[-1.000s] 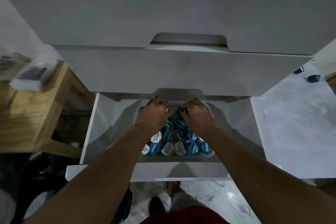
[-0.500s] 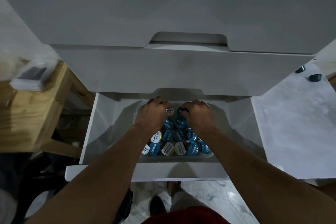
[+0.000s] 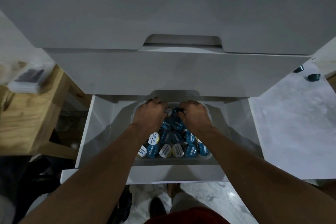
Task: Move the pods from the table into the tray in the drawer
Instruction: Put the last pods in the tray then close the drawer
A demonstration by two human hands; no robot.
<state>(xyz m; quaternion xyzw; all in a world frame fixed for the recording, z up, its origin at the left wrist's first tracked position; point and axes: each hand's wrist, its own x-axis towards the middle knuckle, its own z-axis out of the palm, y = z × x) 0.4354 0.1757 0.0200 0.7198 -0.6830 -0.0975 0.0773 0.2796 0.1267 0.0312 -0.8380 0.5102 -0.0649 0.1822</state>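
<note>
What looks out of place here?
Two pods lie loose on the table, outside the tray. Those in the tray sit lids up; nothing looks spilled or damaged. Left hand and right hand each grip a pod there.

Dim light falls on white cabinet (image 3: 163, 5), wooden frame (image 3: 27, 114) and marbled floor (image 3: 209, 196).

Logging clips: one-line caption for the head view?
Left hand and right hand work among pods in the tray of the open drawer; two loose pods lie on the table.
</note>
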